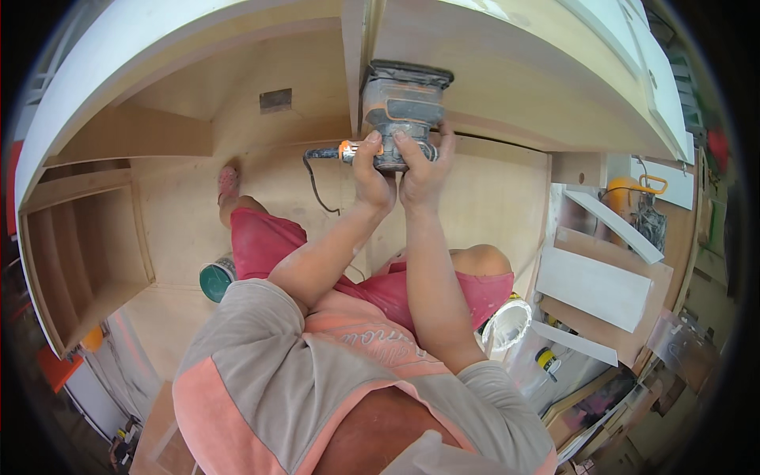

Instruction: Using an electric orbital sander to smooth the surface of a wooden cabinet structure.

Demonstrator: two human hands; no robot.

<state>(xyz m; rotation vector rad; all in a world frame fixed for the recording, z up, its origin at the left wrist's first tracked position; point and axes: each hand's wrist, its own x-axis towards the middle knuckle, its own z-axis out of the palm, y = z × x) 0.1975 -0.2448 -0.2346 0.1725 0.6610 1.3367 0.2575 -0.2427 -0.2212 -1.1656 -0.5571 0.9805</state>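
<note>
The left grip [374, 178] and right grip [426, 170] clasp the near end of a dusty power sander [405, 103] just ahead, its pad [412, 73] toward a pale wooden panel [514, 95] beyond, where flat contact, even pressure and a cord [321, 153] clear to their left would likely serve best.

One fisheye view looks down from head height on nearby hands [423, 170].

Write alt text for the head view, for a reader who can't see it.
The left hand and right hand grip a gray, orange-trimmed power sander, its pad facing a pale wooden panel. A dark cord runs from its left side. A green-topped can is left of the wearer's pinkish-red shorts; white boards lie to the right.
</note>
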